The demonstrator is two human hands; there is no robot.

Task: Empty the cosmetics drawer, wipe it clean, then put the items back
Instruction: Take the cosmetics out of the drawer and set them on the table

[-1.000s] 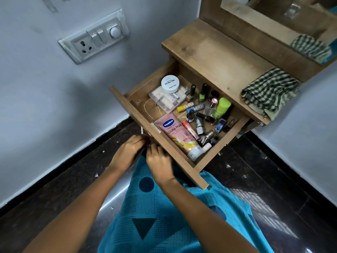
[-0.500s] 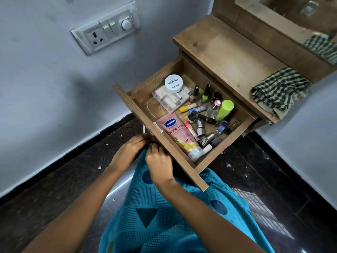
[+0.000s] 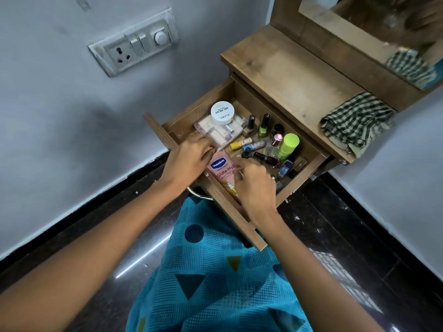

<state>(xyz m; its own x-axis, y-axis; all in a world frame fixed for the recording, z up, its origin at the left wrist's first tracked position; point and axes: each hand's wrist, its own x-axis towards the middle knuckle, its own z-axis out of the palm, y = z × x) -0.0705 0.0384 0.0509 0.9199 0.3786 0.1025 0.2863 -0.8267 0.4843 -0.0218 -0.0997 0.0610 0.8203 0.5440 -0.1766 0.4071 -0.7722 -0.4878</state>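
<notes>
Drawer [image 3: 247,228] stands pulled out of a wooden dressing table [image 3: 292,75] set in a corner of grey wall [image 3: 60,116], over a dark polished floor [image 3: 347,224]. A checked cloth [image 3: 357,118] lies on the tabletop below a mirror [image 3: 374,27].

A pink tube [image 3: 221,167] lies along the drawer's front. The left hand [image 3: 189,159] curls its fingers at the tube's upper end. The right hand [image 3: 254,185] bends its fingers over the lower half. Whether either hand actually grips the tube cannot be told.

The right hand hides the tube's cap and some small bottles. The mirror is cut off.
</notes>
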